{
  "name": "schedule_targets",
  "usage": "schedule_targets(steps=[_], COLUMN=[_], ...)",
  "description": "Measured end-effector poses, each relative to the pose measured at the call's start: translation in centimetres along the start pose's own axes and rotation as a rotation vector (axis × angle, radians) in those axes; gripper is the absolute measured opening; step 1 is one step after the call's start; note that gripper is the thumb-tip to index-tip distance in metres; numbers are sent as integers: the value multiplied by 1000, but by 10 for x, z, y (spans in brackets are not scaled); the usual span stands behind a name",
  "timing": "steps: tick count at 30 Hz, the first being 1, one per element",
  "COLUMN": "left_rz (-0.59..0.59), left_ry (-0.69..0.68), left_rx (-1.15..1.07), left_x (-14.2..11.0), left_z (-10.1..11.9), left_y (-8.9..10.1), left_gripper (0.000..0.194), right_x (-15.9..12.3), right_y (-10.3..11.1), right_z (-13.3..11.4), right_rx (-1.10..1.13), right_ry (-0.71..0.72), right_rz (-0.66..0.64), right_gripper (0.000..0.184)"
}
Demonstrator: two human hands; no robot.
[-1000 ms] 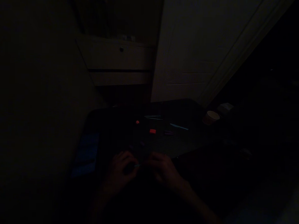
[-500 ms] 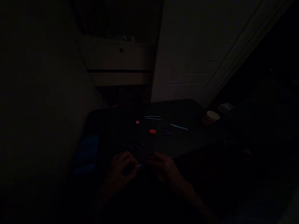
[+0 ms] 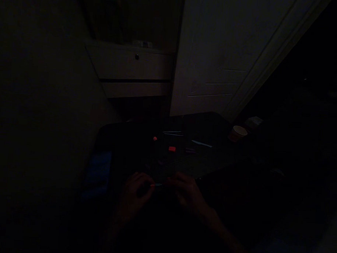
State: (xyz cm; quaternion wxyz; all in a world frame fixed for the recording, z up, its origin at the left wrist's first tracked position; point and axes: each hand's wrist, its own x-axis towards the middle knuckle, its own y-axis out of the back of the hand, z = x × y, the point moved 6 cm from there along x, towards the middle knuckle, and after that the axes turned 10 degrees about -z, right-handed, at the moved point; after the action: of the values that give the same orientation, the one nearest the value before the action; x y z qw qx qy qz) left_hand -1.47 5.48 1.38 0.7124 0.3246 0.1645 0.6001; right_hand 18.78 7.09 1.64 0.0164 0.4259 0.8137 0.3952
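Note:
The scene is very dark. Near the front of the dark table, my left hand is closed, thumb and forefinger pinching a small orange piece. A slim pale blue tool tip meets that piece and points between the two hands. My right hand is closed at the other end of the tool, its fingertips lost in shadow. Just beyond the hands lie a red block, a small orange lump and dark purple pieces.
A pale blue knife-shaped tool and two thin sticks lie farther back on the table. A paper cup stands at the right. A blue flat object is at the left. Drawers and a white panel rise behind.
The orange piece and the blue tip have shifted slightly, with a bit more of both showing between my fingers. Both hands stay nearly in place.

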Motion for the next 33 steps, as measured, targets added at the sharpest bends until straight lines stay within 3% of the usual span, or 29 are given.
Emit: schedule_targets(steps=[9,20,26,33], left_rz=[21,30,64,52], left_ry=[79,95,68,60], left_rx=[-62,-91,-62,3], left_x=[-4,-3,-2,0], left_z=[-4,-8,-5,1], left_y=[1,0,2,1], left_gripper=[32,36,21,36], right_x=[6,9,5,15], right_y=[-3,-3,2,-7], right_z=[-3,-5,-2,-19], right_rx=[-34,-91,-52,-109], right_ry=[23,28,18,97], right_rz=[-59,-107,-45,-144], right_gripper=[44,48,36,46])
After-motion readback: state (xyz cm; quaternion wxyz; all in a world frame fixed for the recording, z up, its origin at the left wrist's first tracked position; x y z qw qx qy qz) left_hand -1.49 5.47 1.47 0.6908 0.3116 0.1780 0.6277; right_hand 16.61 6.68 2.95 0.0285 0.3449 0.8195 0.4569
